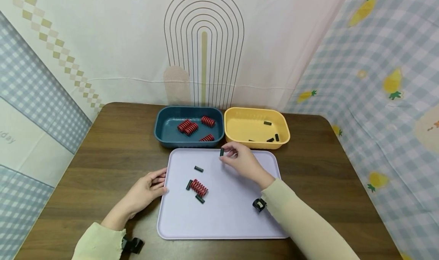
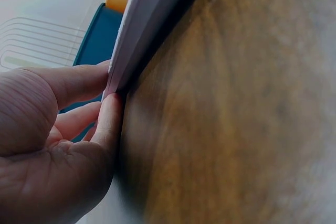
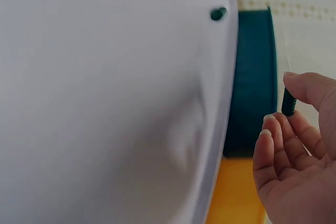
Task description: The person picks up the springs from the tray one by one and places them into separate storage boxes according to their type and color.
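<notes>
Pinching one small dark green spring (image 1: 221, 152) between thumb and fingertips of my right hand (image 1: 241, 161); hand nearly closed at the tips, remaining fingers bent. Clock directions below follow the head view, 12 o'clock being the far side. Spring position: at the lilac tray's (image 1: 236, 218) 12 o'clock edge, near the gap between the two bins; exact height above the rim cannot be told.

My left hand (image 1: 145, 191) is at the tray's 9 o'clock side, partly open, fingers loosely bent, thumb and fingertips touching the rim. No spring in it.

Tray contents, all toward 9 to 11 o'clock of its middle: one large red spring (image 1: 199, 188), lying on its side. Around it, three small green springs: the first (image 1: 189, 185) close against its 10 o'clock end, the second (image 1: 200, 198) close by at 6 o'clock, the third (image 1: 198, 169) apart at 12 o'clock.

Beyond the tray, at 11 o'clock: blue bin (image 1: 186, 144), four red springs (image 1: 207, 121) visible inside. At 1 o'clock, just beside it: yellow bin (image 1: 240, 122), small dark springs (image 1: 267, 123) inside, one mostly hidden by the near wall. Tray and bins rest on a brown wood-grain bench (image 1: 319, 176).
</notes>
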Tool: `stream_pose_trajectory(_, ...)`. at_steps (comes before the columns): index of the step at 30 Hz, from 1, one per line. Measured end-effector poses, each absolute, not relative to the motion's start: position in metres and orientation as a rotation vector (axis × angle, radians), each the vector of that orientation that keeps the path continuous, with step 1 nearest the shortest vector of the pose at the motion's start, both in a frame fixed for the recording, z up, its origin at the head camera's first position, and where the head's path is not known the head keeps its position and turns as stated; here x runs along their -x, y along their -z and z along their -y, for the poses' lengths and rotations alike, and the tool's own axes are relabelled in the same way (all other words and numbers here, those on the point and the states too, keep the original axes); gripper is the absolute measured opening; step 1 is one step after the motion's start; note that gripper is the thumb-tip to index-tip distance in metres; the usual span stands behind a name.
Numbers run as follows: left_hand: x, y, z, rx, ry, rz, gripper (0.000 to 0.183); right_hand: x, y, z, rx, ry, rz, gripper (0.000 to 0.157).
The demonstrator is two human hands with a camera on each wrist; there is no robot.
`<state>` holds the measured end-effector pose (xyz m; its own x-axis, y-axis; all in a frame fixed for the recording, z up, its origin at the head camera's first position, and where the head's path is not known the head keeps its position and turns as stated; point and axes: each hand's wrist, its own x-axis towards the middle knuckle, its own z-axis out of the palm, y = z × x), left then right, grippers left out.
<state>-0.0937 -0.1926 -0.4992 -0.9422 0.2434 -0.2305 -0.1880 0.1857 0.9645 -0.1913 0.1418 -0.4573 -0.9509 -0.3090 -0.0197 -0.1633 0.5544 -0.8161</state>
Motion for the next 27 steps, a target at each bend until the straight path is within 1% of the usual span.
stream_pose_trajectory(6, 0.094, 0.5, 0.193, -0.055, -1.811, -2.138, 0.066, 0.203, 0.447, -0.164, 0.341, 1.435, -2.684, 0.033)
stream_pose_trajectory(10, 0.094, 0.501, 0.193, -0.06, -1.821, -2.134, 0.066, 0.208, 0.444, -0.179, 0.216, 1.416, -2.789, 0.036)
stream_pose_trajectory(16, 0.094, 0.501, 0.193, -0.06, -1.822, -2.133, 0.066, 0.213, 0.447, -0.195, 0.037, 1.333, -2.963, 0.037)
stream_pose_trajectory(27, 0.094, 0.5, 0.192, -0.044, -1.804, -2.142, 0.066, 0.216, 0.449, -0.204, -0.026, 1.259, -3.039, 0.039)
